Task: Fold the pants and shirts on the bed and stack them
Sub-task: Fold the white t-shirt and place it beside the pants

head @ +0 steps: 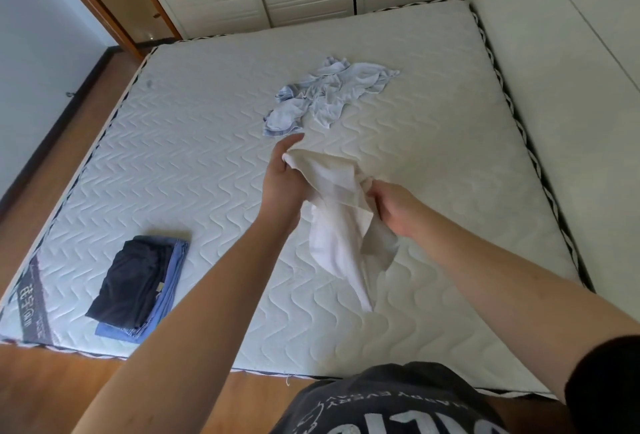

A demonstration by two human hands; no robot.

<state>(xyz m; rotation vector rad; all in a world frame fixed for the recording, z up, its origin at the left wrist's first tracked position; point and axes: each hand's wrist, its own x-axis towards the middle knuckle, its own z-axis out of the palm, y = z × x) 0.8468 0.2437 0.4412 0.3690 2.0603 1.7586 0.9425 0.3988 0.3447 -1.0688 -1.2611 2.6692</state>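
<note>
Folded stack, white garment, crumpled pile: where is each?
Folded stack [133, 286], head view, dark top layer.
White garment [341, 225], head view, hanging middle.
Crumpled pile [329, 94], head view, its centre.

We see the mattress [207, 163] in pale white, quilted all over with a wavy zigzag stitch and edged in black-and-white braid. Near its near-left corner lies a dark navy garment [133, 281] on a mid-blue one [173, 281]. Toward the far edge we see a crumpled heap [325, 94] of white with light blue stripes. The held cloth [341, 222] is cream-white and plain.
</note>
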